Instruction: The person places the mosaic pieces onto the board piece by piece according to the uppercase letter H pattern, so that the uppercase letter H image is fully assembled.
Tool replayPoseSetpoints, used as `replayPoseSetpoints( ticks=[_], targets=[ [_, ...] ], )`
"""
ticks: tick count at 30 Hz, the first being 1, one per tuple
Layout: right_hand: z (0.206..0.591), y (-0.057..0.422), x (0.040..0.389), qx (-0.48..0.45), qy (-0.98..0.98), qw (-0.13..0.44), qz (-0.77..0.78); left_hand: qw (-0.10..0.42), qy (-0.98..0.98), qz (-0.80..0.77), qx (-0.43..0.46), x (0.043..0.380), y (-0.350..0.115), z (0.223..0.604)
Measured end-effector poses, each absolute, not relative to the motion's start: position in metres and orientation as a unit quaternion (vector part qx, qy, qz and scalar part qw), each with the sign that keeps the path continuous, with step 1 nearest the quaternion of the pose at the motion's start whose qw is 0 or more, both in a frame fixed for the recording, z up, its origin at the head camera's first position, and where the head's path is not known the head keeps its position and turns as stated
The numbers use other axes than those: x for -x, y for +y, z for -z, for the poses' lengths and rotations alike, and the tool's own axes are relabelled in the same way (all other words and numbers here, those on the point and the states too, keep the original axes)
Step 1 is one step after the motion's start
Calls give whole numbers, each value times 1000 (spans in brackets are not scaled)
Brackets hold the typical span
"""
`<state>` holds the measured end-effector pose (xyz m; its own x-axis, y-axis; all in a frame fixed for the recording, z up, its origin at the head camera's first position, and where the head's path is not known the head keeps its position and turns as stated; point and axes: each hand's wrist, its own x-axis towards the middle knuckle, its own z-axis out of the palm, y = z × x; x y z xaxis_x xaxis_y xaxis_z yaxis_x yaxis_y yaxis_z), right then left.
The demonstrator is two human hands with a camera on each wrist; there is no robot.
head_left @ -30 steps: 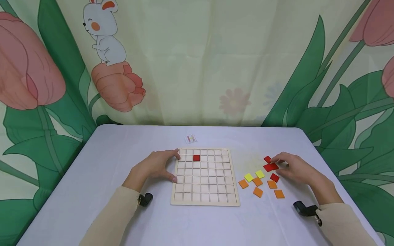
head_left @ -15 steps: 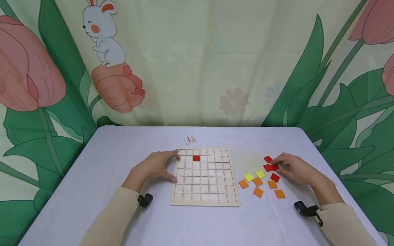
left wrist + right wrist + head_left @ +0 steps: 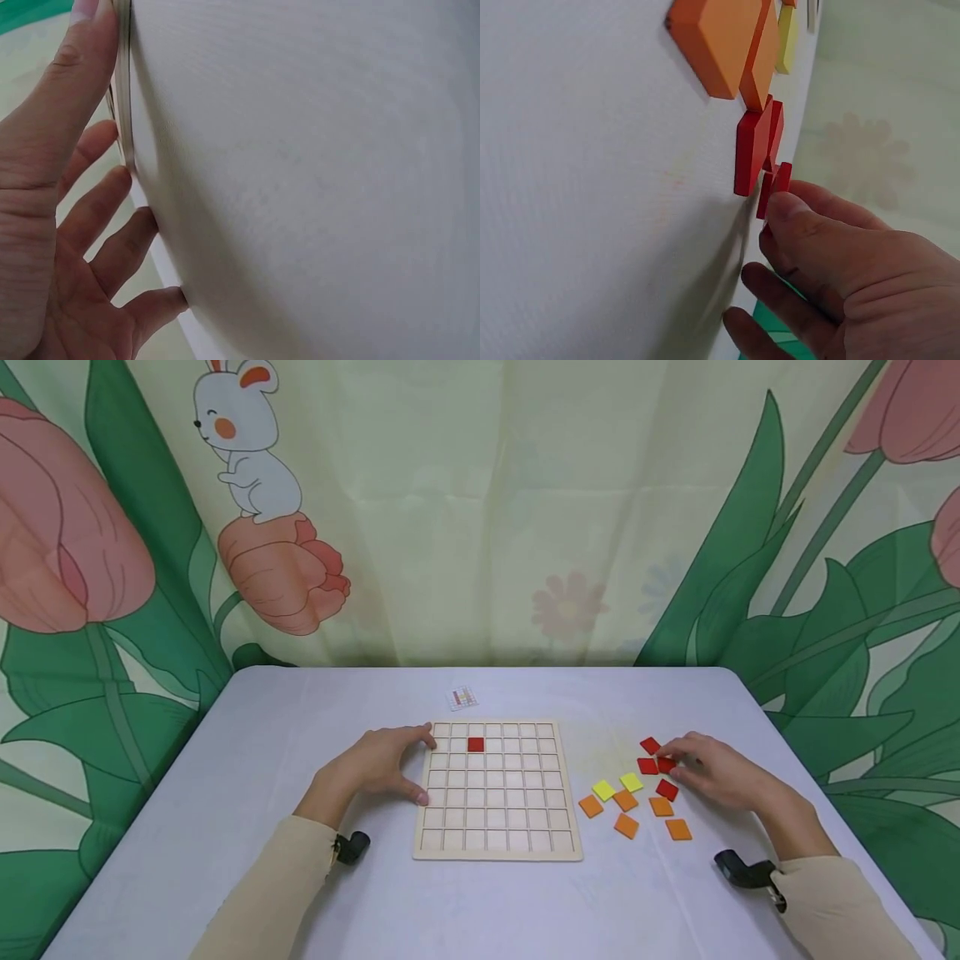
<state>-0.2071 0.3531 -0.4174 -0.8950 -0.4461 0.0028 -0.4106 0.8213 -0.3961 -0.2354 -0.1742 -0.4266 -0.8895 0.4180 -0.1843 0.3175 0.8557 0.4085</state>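
Observation:
My left hand (image 3: pixel 380 767) rests at the left edge of a pale wooden grid board (image 3: pixel 498 853), thumb and index finger spread along the rim. In the left wrist view, the thumb (image 3: pixel 71 82) lies against the board's side and the other fingertips touch the white cloth. One red square tile (image 3: pixel 476 744) sits in a cell near the board's top. To the right, my right hand (image 3: pixel 717 770) pinches another red tile (image 3: pixel 784 178) between thumb and index finger, low over the table. Its other fingers are loosely bent. Close by lie more red tiles (image 3: pixel 647 766).
Several orange tiles (image 3: pixel 626 826) and two yellow tiles (image 3: pixel 631 782) lie scattered between the board and my right hand. A small printed card (image 3: pixel 462 697) with a coloured grid lies behind the board. The table (image 3: pixel 337 910) has a white cloth; a patterned curtain (image 3: pixel 465 527) hangs behind it.
The red tile at my right fingertips has separated a little from the red tile to its left. My left hand keeps its place on the board's edge. The head view has shifted slightly.

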Motion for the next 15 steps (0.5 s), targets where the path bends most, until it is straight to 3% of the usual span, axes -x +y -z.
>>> replayPoseSetpoints(
  ticks=[7,15],
  targets=[
    [407,349,206,207,953,29,221,137,953,-187,-197,236,-175,425],
    [383,334,207,235,937,-76,248,139,952,-187,-200,235,-174,423]
  ],
)
